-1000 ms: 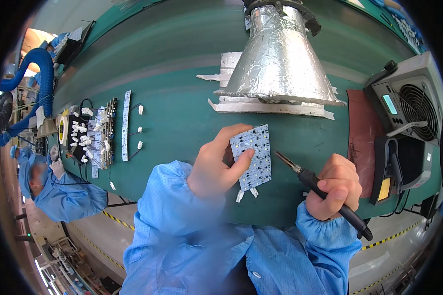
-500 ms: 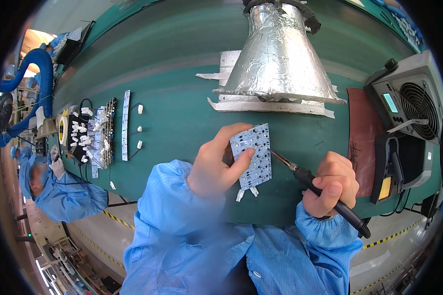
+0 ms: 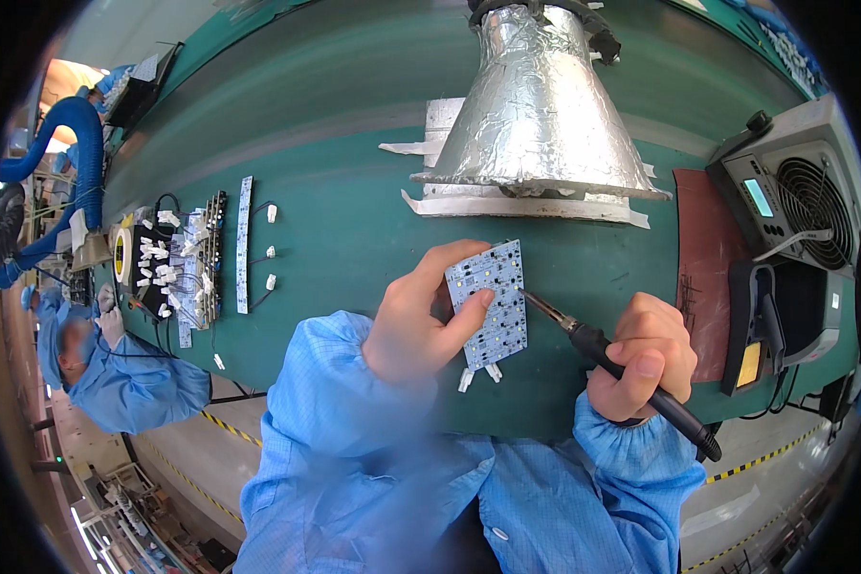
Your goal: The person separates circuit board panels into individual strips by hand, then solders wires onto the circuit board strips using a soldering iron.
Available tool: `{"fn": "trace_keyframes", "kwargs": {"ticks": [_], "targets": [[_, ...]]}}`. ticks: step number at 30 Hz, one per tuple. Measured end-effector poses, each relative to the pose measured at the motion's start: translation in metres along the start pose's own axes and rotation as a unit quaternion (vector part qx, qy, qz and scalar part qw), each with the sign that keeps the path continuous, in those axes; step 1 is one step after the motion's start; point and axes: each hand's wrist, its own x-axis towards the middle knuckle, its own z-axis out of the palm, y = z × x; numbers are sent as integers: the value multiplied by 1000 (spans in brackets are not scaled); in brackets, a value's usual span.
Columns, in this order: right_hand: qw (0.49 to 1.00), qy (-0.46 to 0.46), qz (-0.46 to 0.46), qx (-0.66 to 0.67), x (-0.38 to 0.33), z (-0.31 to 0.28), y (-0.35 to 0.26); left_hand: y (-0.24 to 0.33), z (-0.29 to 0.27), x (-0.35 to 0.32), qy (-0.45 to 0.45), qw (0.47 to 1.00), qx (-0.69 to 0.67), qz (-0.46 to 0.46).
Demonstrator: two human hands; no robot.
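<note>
Right fingers (image 3: 652,330) gripping a soldering iron (image 3: 589,344) have neared the circuit board (image 3: 507,311) left fingers (image 3: 471,314) pinch.

The circuit board (image 3: 507,311) is pale bluish white, peppered with black specks and a few yellowish dots. To its right, the soldering iron (image 3: 598,349) shows a black handle and a browned metal tip. Near me, the blue sleeves (image 3: 325,373) carry a fine grid. I see a deep green tabletop (image 3: 354,239), a crinkled silver hood (image 3: 555,115) on the far side, a reddish-brown mat (image 3: 700,258) at right, white connectors (image 3: 272,253) at left, and floor tape (image 3: 741,469) striped yellow and black.
</note>
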Motion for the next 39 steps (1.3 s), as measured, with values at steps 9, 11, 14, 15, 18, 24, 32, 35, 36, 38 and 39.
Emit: {"fn": "trace_keyframes", "kwargs": {"ticks": [9,11,14,15,18,24,32,35,36,38,39], "targets": [[1000,5,12,-4,-3,-14,-3,1,2,2,8,998,-46,-43],[1000,1,8,3,-2,-12,-2,-3,1,4,6,996,-72,-61],[999,-25,6,29,-3,-11,0,-5,0,5,8,996,-64,-63],[999,-38,5,34,-3,-11,0,-3,0,5,6,996,-63,-66],[998,-54,7,33,-3,-10,0,-3,0,4,5,997,-57,-60],[998,-60,9,32,-6,-8,2,-5,1,3,9,997,-58,-59],[998,-56,17,30,-5,-8,0,-1,1,3,6,998,-47,-45],[997,-64,18,28,-4,-9,0,0,1,3,7,997,-59,-53],[997,-63,20,29,-4,-9,0,-2,1,3,9,997,-56,-43],[997,-61,23,30,-5,-9,0,-2,1,4,10,998,-52,-33],[997,-62,22,29,-5,-9,1,-1,1,4,10,997,-56,-43]]}}
